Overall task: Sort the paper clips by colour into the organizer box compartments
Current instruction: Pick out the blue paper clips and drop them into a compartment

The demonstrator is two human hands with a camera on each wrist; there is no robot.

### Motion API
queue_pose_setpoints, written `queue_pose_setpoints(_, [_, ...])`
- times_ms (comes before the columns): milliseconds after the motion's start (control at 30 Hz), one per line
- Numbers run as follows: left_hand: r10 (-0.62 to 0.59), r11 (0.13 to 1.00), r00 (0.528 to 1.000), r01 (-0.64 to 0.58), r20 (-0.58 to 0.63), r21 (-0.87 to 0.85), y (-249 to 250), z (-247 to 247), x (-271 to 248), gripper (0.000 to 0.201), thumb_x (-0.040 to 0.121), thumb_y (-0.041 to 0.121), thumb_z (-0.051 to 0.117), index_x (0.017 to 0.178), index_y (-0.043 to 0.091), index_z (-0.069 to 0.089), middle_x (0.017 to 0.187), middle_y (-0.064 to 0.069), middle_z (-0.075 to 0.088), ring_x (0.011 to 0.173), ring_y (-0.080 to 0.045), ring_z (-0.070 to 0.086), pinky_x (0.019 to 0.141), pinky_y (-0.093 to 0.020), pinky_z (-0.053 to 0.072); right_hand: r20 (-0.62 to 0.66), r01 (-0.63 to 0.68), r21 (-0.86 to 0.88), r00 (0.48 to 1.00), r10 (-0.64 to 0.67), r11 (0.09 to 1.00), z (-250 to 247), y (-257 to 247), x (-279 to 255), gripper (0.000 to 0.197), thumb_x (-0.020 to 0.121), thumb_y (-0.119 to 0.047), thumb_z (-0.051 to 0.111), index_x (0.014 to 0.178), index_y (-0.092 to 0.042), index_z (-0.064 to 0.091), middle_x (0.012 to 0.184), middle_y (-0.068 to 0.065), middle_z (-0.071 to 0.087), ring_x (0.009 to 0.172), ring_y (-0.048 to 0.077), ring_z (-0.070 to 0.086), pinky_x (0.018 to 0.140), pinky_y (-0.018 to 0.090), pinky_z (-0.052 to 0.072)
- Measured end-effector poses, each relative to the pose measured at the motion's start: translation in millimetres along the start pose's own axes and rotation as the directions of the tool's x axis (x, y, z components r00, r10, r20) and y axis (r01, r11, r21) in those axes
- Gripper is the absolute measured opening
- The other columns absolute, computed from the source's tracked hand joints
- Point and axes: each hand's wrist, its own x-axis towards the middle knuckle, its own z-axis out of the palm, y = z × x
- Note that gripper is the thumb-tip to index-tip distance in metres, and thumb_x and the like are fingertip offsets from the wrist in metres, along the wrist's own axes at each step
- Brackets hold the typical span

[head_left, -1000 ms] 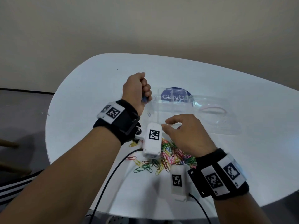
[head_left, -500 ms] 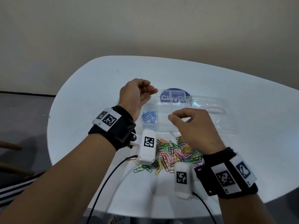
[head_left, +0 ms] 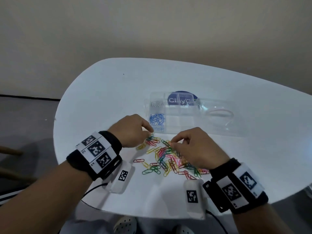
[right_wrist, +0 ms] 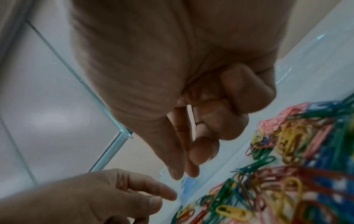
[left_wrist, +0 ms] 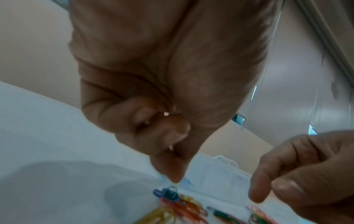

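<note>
A clear organizer box (head_left: 182, 114) lies on the white table (head_left: 104, 98). Its near left compartment holds several blue paper clips (head_left: 157, 119). A loose pile of mixed-colour clips (head_left: 168, 159) (right_wrist: 287, 151) spreads in front of the box. My left hand (head_left: 150, 132) (left_wrist: 175, 178) hovers at the pile's far left corner with curled fingers. Its thumb and forefinger tips meet just above a blue clip (left_wrist: 168, 193), with nothing seen between them. My right hand (head_left: 171, 144) (right_wrist: 184, 174) is over the pile's far edge, thumb and forefinger tips together, no clip visible in them.
The box's clear lid (head_left: 236, 125) lies open to the right with a pink loop (head_left: 219, 112) on it. A blue round label (head_left: 181, 98) shows through the box. Cabled white camera units (head_left: 121, 176) hang by both wrists near the table's front edge.
My left hand opened over the near left compartment, where blue clips now lie, then came back down to the pile. My right hand moved left and lower onto the pile's far edge.
</note>
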Motion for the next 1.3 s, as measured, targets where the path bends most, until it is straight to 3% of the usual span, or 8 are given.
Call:
queue_pose_setpoints(100, [0.010, 0.993, 1.000, -0.012, 0.013, 0.122, -1, 6, -1, 0.025, 0.089, 0.038, 0.064, 0.113, 0.037, 0.070, 0.102, 0.007, 0.071, 0.102, -0.015, 0.064, 0.092, -0.033, 0.050, 0.033, 0.032, -0.076, 0.999, -0.030, 0.997, 10, -11, 2, 0.012, 0.086, -0.036, 0.067, 0.094, -0.031, 0.076, 0.057, -0.014, 0.060, 0.054, 0.006, 0.059, 0.064, 0.026, 0.047])
queue_pose_setpoints(233, [0.003, 0.990, 0.998, 0.005, -0.061, 0.138, -6, 8, -2, 0.010, 0.083, 0.039, 0.068, 0.088, 0.035, 0.075, 0.078, 0.016, 0.063, 0.087, -0.013, 0.064, 0.076, -0.028, 0.051, 0.106, 0.101, -0.213, 0.991, -0.080, 0.972, 21, -27, 9, 0.030, 0.089, -0.041, 0.061, 0.118, -0.035, 0.067, 0.111, -0.004, 0.069, 0.102, 0.016, 0.064, 0.094, 0.035, 0.050])
queue_pose_setpoints(333, [-0.008, 0.988, 0.998, 0.016, -0.054, 0.154, -12, 5, -4, 0.003, 0.080, 0.036, 0.071, 0.078, 0.034, 0.073, 0.072, 0.018, 0.061, 0.081, -0.012, 0.064, 0.070, -0.027, 0.049, 0.101, 0.101, -0.299, 0.992, -0.074, 0.949, 27, -37, 16, 0.033, 0.091, -0.042, 0.060, 0.123, -0.034, 0.063, 0.127, -0.005, 0.061, 0.115, 0.019, 0.058, 0.097, 0.036, 0.047])
queue_pose_setpoints(567, [-0.027, 0.994, 0.998, 0.021, 0.060, 0.103, -22, -5, -3, 0.015, 0.069, 0.027, 0.083, 0.078, 0.032, 0.073, 0.072, 0.015, 0.069, 0.076, -0.007, 0.064, 0.073, -0.028, 0.053, 0.102, 0.061, -0.444, 0.995, -0.017, 0.894, 35, -43, 29, 0.010, 0.085, -0.023, 0.063, 0.095, -0.025, 0.063, 0.109, 0.000, 0.064, 0.095, 0.023, 0.060, 0.071, 0.030, 0.040])
queue_pose_setpoints(733, [0.019, 0.998, 0.993, -0.027, 0.119, 0.062, -23, -7, -3, 0.018, 0.075, 0.028, 0.081, 0.089, 0.033, 0.072, 0.080, 0.013, 0.069, 0.077, -0.005, 0.062, 0.071, -0.025, 0.049, 0.114, 0.064, -0.474, 0.993, -0.011, 0.878, 27, -48, 26, 0.013, 0.082, -0.021, 0.064, 0.096, -0.024, 0.064, 0.106, -0.001, 0.063, 0.093, 0.022, 0.060, 0.071, 0.030, 0.041])
queue_pose_setpoints(967, [-0.011, 0.973, 0.997, -0.007, 0.079, 0.231, -7, 6, -1, 0.011, 0.073, 0.028, 0.077, 0.078, 0.020, 0.072, 0.080, 0.004, 0.071, 0.080, -0.018, 0.067, 0.070, -0.029, 0.055, 0.102, 0.038, -0.516, 0.995, 0.017, 0.856, 45, -61, 35, 0.025, 0.083, -0.023, 0.066, 0.106, -0.015, 0.062, 0.100, 0.004, 0.061, 0.095, 0.030, 0.062, 0.076, 0.033, 0.048])
queue_pose_setpoints(1133, [-0.038, 0.962, 0.988, -0.004, 0.150, 0.272, -3, 6, 1, 0.019, 0.073, 0.025, 0.074, 0.088, 0.014, 0.071, 0.080, -0.003, 0.070, 0.080, -0.023, 0.068, 0.066, -0.030, 0.053, 0.149, 0.051, -0.500, 0.988, 0.028, 0.864, 41, -59, 35, 0.017, 0.081, -0.018, 0.063, 0.096, -0.012, 0.059, 0.091, 0.004, 0.060, 0.085, 0.027, 0.059, 0.076, 0.035, 0.051])
queue_pose_setpoints(1300, [-0.036, 0.996, 0.996, 0.029, 0.078, 0.090, -1, 4, -6, 0.018, 0.077, 0.032, 0.069, 0.070, 0.016, 0.068, 0.068, 0.002, 0.066, 0.071, -0.016, 0.064, 0.063, -0.027, 0.049, 0.091, 0.095, -0.251, 0.993, -0.074, 0.963, 34, -45, 24, 0.006, 0.076, -0.019, 0.067, 0.072, -0.022, 0.064, 0.082, -0.004, 0.067, 0.077, 0.016, 0.064, 0.073, 0.033, 0.055])
